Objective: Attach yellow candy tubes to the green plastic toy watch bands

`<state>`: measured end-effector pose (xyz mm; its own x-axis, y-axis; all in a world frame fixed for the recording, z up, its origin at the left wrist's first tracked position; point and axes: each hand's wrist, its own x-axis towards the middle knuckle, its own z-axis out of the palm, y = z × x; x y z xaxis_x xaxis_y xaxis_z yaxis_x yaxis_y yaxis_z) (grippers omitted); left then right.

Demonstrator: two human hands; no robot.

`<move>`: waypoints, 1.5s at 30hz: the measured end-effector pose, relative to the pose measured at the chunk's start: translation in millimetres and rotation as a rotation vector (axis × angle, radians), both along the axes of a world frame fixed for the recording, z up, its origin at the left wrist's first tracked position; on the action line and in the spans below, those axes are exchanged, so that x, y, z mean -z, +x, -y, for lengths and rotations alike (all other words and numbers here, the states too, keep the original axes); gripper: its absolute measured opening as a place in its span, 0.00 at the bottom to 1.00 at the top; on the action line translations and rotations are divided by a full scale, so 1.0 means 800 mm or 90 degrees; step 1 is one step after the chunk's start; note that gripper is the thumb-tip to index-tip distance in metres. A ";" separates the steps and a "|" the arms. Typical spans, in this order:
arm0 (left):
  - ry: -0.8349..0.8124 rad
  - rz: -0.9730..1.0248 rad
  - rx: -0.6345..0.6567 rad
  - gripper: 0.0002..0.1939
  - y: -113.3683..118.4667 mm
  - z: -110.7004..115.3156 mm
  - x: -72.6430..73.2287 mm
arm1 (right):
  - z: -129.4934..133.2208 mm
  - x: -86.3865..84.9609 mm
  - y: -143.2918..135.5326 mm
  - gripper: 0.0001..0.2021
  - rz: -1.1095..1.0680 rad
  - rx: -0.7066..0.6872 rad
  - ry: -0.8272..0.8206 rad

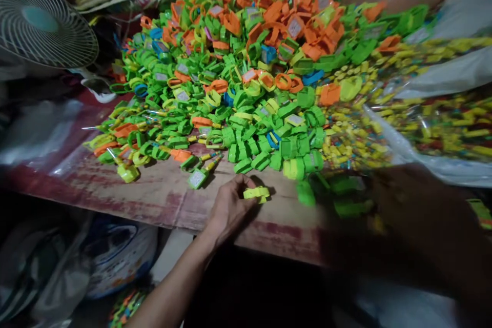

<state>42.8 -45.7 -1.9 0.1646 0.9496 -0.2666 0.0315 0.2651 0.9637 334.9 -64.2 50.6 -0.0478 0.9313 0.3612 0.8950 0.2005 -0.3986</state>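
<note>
My left hand (229, 204) is at the front of the table, its thumb and fingers pinched on a yellow-green plastic toy watch (257, 193). On the right, my right hand (407, 200) is a dark, motion-smeared shape near some green pieces; its fingers and anything in them cannot be made out. Beyond both hands lies a big heap of green plastic toy watches (246, 97), with orange ones (315, 31) mostly towards the top. A green watch with a small stick (198, 178) rests to the left of my left hand.
The worn red table (146, 200) has its front edge below the pile. A fan (42, 20) stands at the upper left. Plastic bags of small yellow pieces (453, 118) lie on the right. Clear plastic (34, 130) covers part of the left side.
</note>
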 end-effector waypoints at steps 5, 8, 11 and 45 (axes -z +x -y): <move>-0.054 0.118 -0.002 0.15 0.017 0.000 -0.024 | 0.008 0.000 -0.128 0.07 -0.140 -0.195 -0.014; -0.096 0.191 0.025 0.18 0.019 0.010 -0.040 | 0.014 0.028 -0.157 0.06 -0.172 -0.171 0.049; -0.001 0.123 0.028 0.12 0.019 0.028 -0.042 | 0.023 0.050 -0.167 0.04 -0.336 -0.064 0.014; -0.149 0.196 0.167 0.09 0.019 0.034 -0.033 | 0.024 0.058 -0.158 0.09 -1.024 -0.126 -0.431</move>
<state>58.1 -73.3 24.5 0.4958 0.7854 -0.3705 -0.1510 0.4981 0.8539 208.4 -83.6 4.0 -0.1856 0.9490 -0.2548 -0.4517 -0.3127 -0.8356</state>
